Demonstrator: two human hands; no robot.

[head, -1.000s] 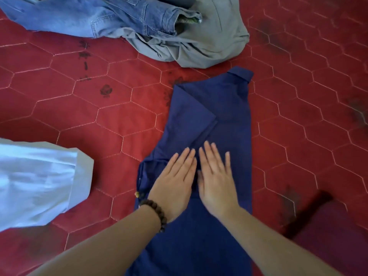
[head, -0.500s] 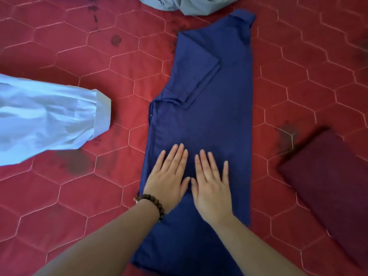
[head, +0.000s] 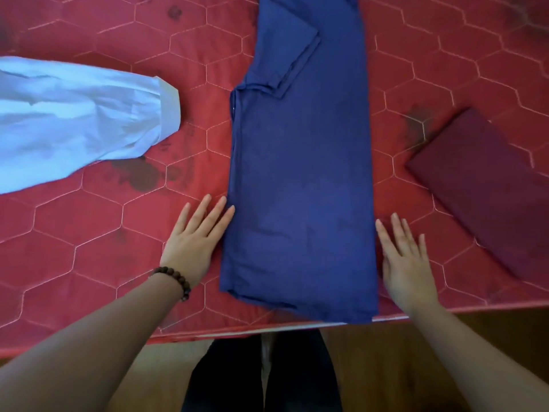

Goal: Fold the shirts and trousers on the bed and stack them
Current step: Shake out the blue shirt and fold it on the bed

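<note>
mid-fold on the navy shirt (head: 300, 173), laid as a long narrow strip down the centre of the frame on the red quilted bed (head: 98, 242), hem end at the bed's near edge, one sleeve tucked over near the top. left hand (head: 193, 242) flat on the bed just beside the strip's left edge, fingers (head: 218, 214) straight and relaxed, grasping nothing, tips touching or nearly touching the cloth. right hand (head: 407, 263) flat on the bed just beside the right edge, fingers likewise straight and released. beaded bracelet (head: 175, 281) on the left wrist.

lengthwise folds look done, so crosswise folding seems next: pinching both hem corners at the near edge, lifting them up toward the collar end, keeping the side edges aligned so the tucked sleeve stays inside. thin cloth, likely to slide or crease if lifted unevenly.

light blue garment (head: 71, 120) at left of the frame, loose and not yet folded, cut off by the frame edge. dark maroon folded piece (head: 481, 191) at right, possibly the start of the stack, though hard to tell what garment it is. top of the navy shirt, collar included, cut off by the upper frame edge. dark stains on the bed near the blue garment and near the maroon piece.
</note>
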